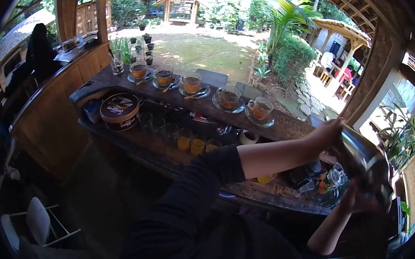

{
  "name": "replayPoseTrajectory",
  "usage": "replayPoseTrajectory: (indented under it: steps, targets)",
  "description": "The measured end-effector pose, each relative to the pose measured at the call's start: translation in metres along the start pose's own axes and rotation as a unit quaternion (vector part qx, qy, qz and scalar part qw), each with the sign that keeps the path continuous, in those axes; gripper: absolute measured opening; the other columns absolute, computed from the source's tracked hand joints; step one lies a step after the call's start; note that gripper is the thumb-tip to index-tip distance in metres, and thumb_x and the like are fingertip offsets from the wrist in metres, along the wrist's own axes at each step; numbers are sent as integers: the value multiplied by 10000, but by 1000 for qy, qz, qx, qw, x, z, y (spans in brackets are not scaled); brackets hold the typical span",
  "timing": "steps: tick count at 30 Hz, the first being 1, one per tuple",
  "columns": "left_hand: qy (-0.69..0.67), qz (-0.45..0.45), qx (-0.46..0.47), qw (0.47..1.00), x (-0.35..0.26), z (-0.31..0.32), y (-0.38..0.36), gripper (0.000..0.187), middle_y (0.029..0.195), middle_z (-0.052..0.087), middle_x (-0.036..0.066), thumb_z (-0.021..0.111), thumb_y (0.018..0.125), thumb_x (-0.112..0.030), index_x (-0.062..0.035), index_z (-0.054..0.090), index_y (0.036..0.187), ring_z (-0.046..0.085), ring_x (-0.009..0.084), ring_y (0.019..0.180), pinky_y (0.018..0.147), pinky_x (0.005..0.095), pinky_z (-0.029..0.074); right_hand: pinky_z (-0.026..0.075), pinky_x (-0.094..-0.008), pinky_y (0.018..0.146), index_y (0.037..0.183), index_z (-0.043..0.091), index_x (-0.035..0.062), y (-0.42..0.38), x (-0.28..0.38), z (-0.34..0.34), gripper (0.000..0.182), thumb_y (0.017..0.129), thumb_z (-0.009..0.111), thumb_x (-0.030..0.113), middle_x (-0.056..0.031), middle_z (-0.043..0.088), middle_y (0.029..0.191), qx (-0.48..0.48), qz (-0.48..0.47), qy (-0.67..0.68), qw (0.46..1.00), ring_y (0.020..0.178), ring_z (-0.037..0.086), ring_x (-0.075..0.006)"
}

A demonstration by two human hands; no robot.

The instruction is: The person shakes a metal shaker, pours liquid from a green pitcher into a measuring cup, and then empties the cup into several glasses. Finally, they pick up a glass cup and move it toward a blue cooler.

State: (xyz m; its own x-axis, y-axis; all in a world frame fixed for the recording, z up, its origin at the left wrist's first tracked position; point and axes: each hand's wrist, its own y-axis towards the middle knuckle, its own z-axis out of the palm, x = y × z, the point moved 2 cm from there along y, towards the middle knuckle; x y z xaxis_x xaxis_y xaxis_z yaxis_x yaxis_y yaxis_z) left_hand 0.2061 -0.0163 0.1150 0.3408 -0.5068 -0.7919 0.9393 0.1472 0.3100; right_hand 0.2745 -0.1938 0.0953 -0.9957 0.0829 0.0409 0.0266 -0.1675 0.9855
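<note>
At the right end of the counter, my left hand (330, 134) grips the upper end of a shiny dark metal vessel (360, 149), which is tilted. Its exact kind is hard to make out. Lower down, my right hand (359, 199) is closed around the same vessel's lower part, with the fingers partly in shadow. Just left of the vessel, a clear plastic cup (306, 187) lies on the lower counter beside an orange-and-green patterned item (325, 183). A glass cup of tea (261, 109) on a saucer is the closest of several along the raised ledge.
Several more glass cups of tea (191, 83) stand on saucers along the ledge (286, 128). Below are glasses of yellow-orange drink (197, 144), see-through glasses (158, 126) and a round brown tub (119, 111). A white chair (38, 221) stands left; wooden posts and a garden lie beyond.
</note>
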Motion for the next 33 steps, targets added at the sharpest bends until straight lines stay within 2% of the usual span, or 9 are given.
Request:
replayPoseTrajectory:
  steps: [3,5,8,13,16,21,23,27,33]
  targets:
    - [-30,-89,-27,995,11,2,13,358,854,557,77,399,900,-340,-34,484,1064,598,187,722,611,354,498,300,-441,1009,1334,182,-11,0,9,0,939,682,740,370,-192,299,1301,-4,9,-17,1000,1208,350,-309]
    - [193,22,95,976,-4,26,-3,354,856,522,49,421,878,-382,-78,502,1041,542,165,792,617,347,485,301,-443,1009,1335,182,-13,-1,43,-14,939,685,736,375,-195,301,1302,8,-41,-19,999,1209,350,-313]
    - [127,138,187,964,-17,47,-28,366,831,509,41,428,868,-410,-86,507,1019,536,162,781,620,366,473,302,-445,1009,1337,180,-16,-5,72,-16,939,688,730,383,-200,303,1305,19,-72,-7,997,1211,351,-318]
    - [-148,-213,-26,966,31,-10,7,427,812,572,81,356,885,-447,-65,491,1021,552,177,728,603,324,435,304,-449,1008,1339,179,-22,12,7,15,940,694,720,396,-208,307,1309,3,3,0,1000,1213,352,-326]
    - [-92,-215,-54,971,36,7,2,424,839,595,95,336,888,-437,-78,510,1033,581,202,799,677,361,456,305,-451,1008,1340,178,-25,12,19,3,941,698,714,404,-213,309,1312,9,-7,-1,1000,1215,352,-331]
    - [104,113,296,943,-4,53,-22,369,1116,515,142,436,896,-317,-49,501,1141,509,194,1028,811,381,459,307,-455,1008,1342,176,-30,0,77,-27,942,703,704,418,-221,312,1316,45,-73,20,996,1217,353,-339]
    - [-123,-117,198,965,6,51,-15,356,1099,520,139,407,915,-287,-54,466,1178,538,208,976,764,403,477,308,-457,1008,1343,175,-32,5,51,-20,943,706,700,423,-224,314,1318,45,-60,23,997,1218,354,-343]
    - [-163,-250,-92,950,79,0,35,379,837,588,96,385,898,-411,-77,498,1036,589,226,797,601,400,480,310,-460,1007,1345,174,-37,20,-16,-2,944,711,692,434,-230,317,1321,30,33,54,998,1220,354,-349]
    - [-149,-121,221,956,41,91,1,438,1037,503,95,424,900,-423,-95,444,1190,520,199,925,806,382,434,303,-467,1007,1355,150,-7,18,28,-58,995,681,702,474,-217,293,1323,42,-63,49,996,1218,351,-341]
